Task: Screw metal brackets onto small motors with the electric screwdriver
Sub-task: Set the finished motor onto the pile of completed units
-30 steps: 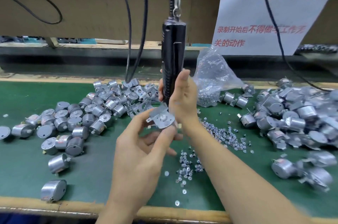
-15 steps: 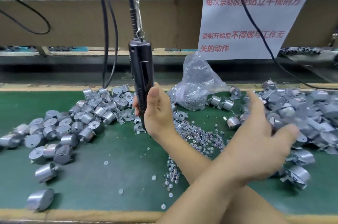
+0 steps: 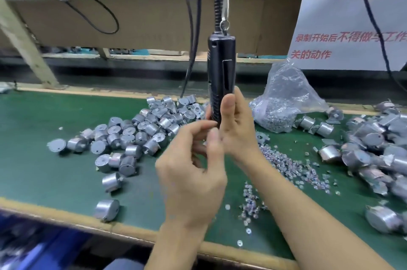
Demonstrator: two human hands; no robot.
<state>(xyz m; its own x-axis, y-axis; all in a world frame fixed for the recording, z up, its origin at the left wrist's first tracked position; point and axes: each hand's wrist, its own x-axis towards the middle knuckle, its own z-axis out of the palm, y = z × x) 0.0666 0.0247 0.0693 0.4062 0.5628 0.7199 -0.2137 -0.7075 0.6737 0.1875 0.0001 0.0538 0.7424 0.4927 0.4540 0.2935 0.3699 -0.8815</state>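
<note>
Status of hands: my right hand (image 3: 236, 128) grips the lower body of the electric screwdriver (image 3: 220, 76), thumb laid up its front. The tool hangs upright from its hook over the middle of the green mat (image 3: 55, 170). My left hand (image 3: 191, 172) sits just below and in front of it, fingers curled, thumb tip close to the index finger. Blur prevents me from telling whether it pinches a screw or holds nothing.

Change: one second ago the left hand held a motor with its bracket under the bit. Half a second ago it reached across my right forearm to the right-hand pile. It is now back at centre with no motor visible in it. I judge that unit finished and deposited, and a new cycle opening: a bare motor must be fetched next.

Surroundings: bare motors (image 3: 141, 135) lie heaped to the left and bracketed motors (image 3: 374, 148) to the right. A plastic bag (image 3: 284, 98) of small metal parts stands behind. Obstruction: my right forearm crosses above the loose screws (image 3: 293, 166). A lone motor (image 3: 106, 210) sits near the front edge.
</note>
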